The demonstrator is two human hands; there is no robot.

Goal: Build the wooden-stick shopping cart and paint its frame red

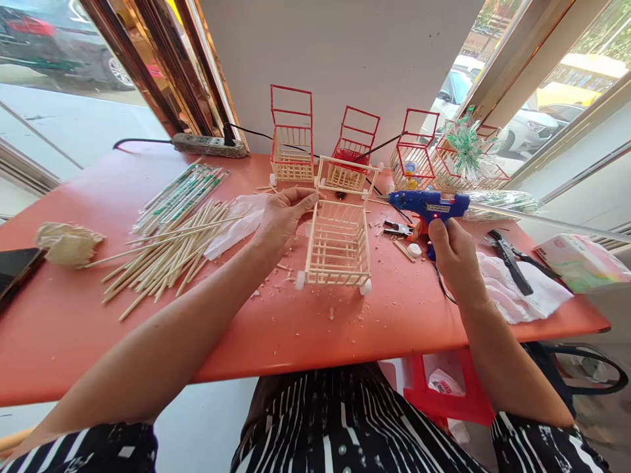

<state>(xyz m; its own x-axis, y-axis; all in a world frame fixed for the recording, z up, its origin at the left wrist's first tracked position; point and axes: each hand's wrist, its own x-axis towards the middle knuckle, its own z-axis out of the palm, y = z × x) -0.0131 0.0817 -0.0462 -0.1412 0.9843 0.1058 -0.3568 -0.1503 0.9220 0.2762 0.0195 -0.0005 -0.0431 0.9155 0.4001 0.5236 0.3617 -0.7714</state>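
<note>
A miniature shopping cart (339, 243) built of pale wooden sticks stands upright on small white wheels near the middle of the table. My left hand (290, 209) pinches its frame at the upper left, by the base of the handle. In my right hand (452, 256) is a blue hot glue gun (428, 203), its small red light lit. The nozzle points left, a short way right of the cart's handle and apart from it. A long translucent glue stick (537, 215) runs out of the gun's back end to the right.
Loose wooden sticks (170, 256) and wrapped sticks (180, 197) lie left. Several red-trimmed carts (292, 148) line the wall, near a power strip (210, 144). Small cutters (397, 228), black-handled pliers (510, 263) on white cloth (537, 299) and a tissue pack (582, 259) lie right.
</note>
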